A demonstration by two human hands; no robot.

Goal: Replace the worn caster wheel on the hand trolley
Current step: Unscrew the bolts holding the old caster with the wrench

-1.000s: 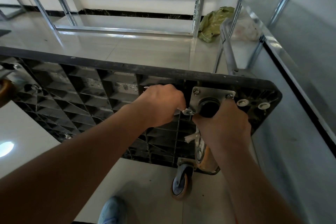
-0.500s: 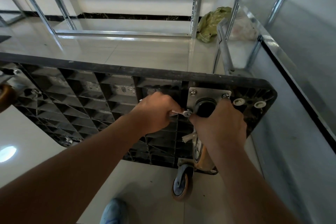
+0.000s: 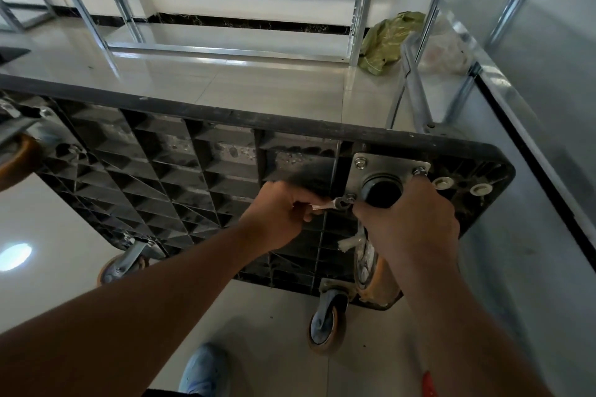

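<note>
My left hand (image 3: 279, 214) grips the wrench (image 3: 332, 204) on a plate bolt (image 3: 350, 200); right hand (image 3: 409, 222) apparently clasps the caster (image 3: 375, 271).

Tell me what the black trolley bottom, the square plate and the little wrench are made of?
Trolley underside: likely moulded plastic, matt black, judging by its thin criss-cross ribs. Square plate: probably steel, bare grey with a dull shine and bolts at its corners. Wrench, gripped by the left hand: shiny silver metal.
</note>
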